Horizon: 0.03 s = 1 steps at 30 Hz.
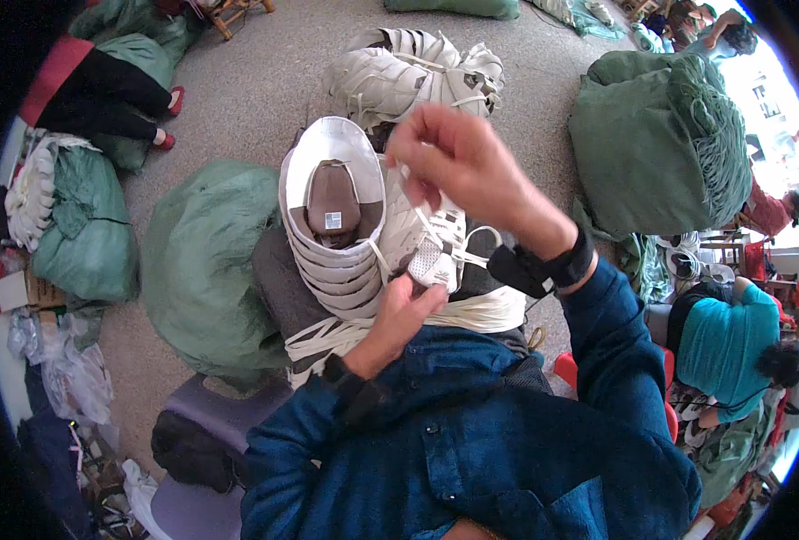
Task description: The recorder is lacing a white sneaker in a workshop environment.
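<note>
A white shoe upper (403, 236) with a perforated tongue (430, 263) lies over my lap. My left hand (401, 315) is closed on the tongue end of this upper, thumb on top. Raised above it, my right hand (458, 166) pinches a white shoelace (424, 216) that runs down to the eyelets; part of the lace is hidden by the fingers. A loose lace loop stands out to the right of the tongue. Left of the upper sits a nested stack of white and brown shoe uppers (334, 270). A bundle of cream laces (482, 311) rests across my lap.
Beyond my knees a tied heap of white uppers (417, 76) lies on the speckled floor. Green sacks stand at the left (206, 261) and right (656, 139). A purple chair (197, 504) is beside me. People sit at the left and right, one in teal (728, 351).
</note>
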{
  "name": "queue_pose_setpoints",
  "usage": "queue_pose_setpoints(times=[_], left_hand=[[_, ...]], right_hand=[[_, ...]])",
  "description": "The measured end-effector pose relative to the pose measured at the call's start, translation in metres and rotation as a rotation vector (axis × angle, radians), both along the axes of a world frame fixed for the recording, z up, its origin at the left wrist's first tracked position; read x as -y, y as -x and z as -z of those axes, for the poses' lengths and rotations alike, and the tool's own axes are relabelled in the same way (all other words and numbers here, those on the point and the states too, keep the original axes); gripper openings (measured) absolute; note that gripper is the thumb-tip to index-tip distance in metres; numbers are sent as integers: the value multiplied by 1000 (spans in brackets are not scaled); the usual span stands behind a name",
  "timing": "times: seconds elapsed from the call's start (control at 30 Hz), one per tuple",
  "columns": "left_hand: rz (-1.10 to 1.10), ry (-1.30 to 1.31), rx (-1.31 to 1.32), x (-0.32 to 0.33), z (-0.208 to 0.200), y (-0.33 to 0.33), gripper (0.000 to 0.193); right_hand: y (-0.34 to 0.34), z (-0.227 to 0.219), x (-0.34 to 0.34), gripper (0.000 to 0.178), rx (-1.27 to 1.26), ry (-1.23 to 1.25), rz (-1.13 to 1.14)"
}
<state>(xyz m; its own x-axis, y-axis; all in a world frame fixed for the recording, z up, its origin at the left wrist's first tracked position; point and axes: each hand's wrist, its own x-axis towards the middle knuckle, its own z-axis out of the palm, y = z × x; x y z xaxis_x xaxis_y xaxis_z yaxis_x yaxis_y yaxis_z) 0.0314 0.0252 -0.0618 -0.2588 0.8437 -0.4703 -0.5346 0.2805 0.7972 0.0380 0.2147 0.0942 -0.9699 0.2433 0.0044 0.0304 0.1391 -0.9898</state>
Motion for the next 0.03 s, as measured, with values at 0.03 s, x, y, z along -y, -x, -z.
queue_pose_setpoints(times=[0.03], left_hand=[[336, 152, -106, 2, -18, 20, 43]], right_hand=[[3, -15, -5, 9, -49, 106, -32]])
